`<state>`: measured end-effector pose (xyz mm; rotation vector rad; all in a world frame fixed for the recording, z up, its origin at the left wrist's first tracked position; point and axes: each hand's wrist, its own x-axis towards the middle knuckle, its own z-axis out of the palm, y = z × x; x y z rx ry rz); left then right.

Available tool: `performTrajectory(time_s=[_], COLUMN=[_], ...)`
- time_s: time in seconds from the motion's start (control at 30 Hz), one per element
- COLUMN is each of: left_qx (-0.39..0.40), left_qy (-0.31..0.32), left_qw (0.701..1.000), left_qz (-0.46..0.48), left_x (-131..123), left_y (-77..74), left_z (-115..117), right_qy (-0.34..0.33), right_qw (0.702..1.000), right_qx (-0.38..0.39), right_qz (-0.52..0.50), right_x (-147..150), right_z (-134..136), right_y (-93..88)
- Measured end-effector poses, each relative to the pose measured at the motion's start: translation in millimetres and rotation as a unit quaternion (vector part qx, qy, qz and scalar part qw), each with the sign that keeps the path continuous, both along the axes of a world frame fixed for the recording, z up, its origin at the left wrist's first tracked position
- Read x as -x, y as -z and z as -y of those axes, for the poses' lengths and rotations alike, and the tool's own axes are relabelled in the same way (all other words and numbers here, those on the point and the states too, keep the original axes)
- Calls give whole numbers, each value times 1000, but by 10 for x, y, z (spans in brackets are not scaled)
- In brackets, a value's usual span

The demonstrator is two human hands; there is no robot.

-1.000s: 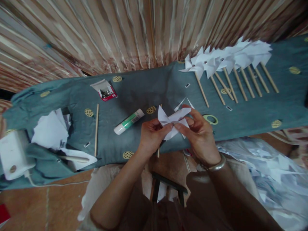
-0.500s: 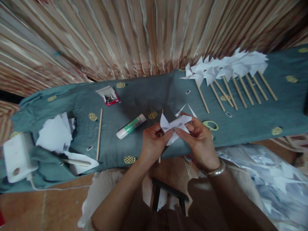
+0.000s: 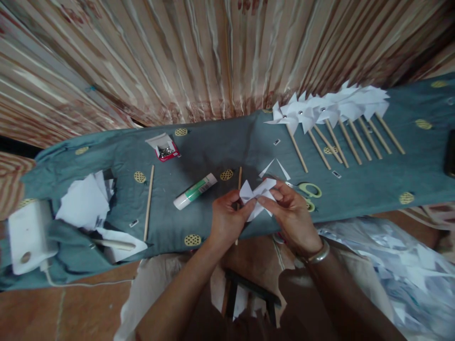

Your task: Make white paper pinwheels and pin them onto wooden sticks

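Observation:
Both hands pinch a white paper pinwheel [image 3: 263, 190] with folded blades, held over the front edge of the table. My left hand [image 3: 229, 215] grips its left side, thumb at the middle. From the right, my right hand [image 3: 293, 215] presses its thumb near the same centre, fingers behind the paper. Below the left hand a wooden stick [image 3: 240, 177] lies on the cloth, partly hidden by that hand. Green-handled scissors [image 3: 310, 190] rest beside my right hand. Two thin paper scraps [image 3: 282, 169] lie just beyond the pinwheel.
Finished pinwheels on sticks [image 3: 323, 113] line the back right. A glue stick [image 3: 195, 192], an open box of metal pins [image 3: 166, 150] and another wooden stick [image 3: 149, 203] lie to the left. Farther left are stacked papers [image 3: 83, 201] and a white power box [image 3: 30, 237]. A plastic bag [image 3: 401, 265] sits lower right.
The pinwheel has tilted slightly and its blades look more folded in. Both hands keep their pinch on it. More of the scissors shows beside my right hand. The view has shifted a little.

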<state>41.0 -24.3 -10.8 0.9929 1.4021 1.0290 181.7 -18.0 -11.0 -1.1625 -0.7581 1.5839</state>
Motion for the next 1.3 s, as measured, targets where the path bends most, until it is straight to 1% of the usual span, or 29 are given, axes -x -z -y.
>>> performTrajectory(time_s=[0.23, 0.37, 0.47, 0.63, 0.73, 0.97, 1.13, 1.2, 1.27, 1.3], left_qx=[5, 12, 4, -15, -22, -46, -42, -54, -77, -77], left_qy=[11, 12, 15, 27, 25, 22, 38, 47, 35, 16], left_qw=[1000, 1000, 1000, 998, 998, 998, 998, 997, 996, 997], left_qz=[-5, -1, -14, -49, -58, -30, -4, 14, 26, 14], left_x=[-3, -8, -9, 2, 10, 4, 23, 49, 77, 90], left_y=[72, 76, 56, -17, -57, -61, -123, -140, -113, -80], left_z=[5, 3, -5, -11, -21, -32, 6, 2, -25, -46], right_qy=[4, 7, 10, 5, 13, 0, 20, 28, 37, 46], right_qw=[1000, 1000, 1000, 999, 999, 1000, 1000, 999, 999, 998], right_qx=[19, 18, 17, 41, 32, -6, -16, -17, -19, -23], right_qz=[6, 8, 11, 4, -9, -1, 15, 22, 28, 32], right_x=[-5, -10, -14, 3, 11, -4, 2, -26, -75, -104], right_z=[6, 11, 12, -9, -28, -21, -23, -28, -25, -18], right_y=[14, 12, 11, -16, -39, -79, -95, -123, -165, -188])
